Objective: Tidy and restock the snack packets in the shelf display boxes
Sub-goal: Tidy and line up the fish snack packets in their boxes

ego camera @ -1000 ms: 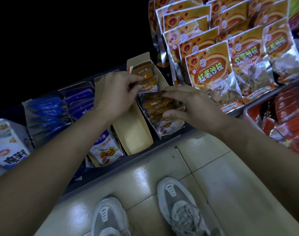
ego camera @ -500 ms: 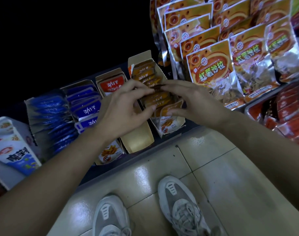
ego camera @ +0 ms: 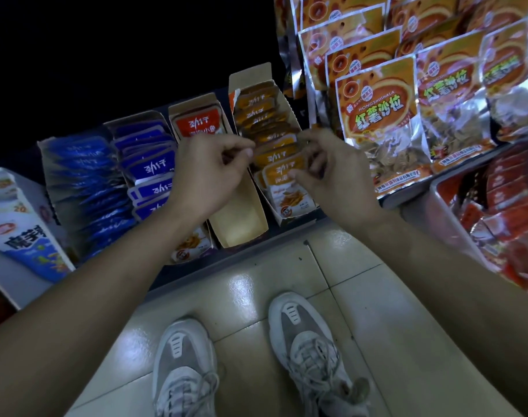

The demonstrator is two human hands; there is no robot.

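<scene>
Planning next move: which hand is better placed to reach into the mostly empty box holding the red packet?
Probably left: the left hand hovers over that red packet box; the right hand is beyond the orange packets.

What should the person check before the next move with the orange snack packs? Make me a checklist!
1. Orange packets lined up in the orange box: ok.
2. Front orange packet facing forward: ok.
3. Left hand empty: cannot tell; its fingers curl beside the orange box's wall.
4. Right hand hold: cannot tell; its thumb touches the front orange packet.
5. Red-packet box full: not ok; one red packet shows at the back, the front is bare.
</scene>
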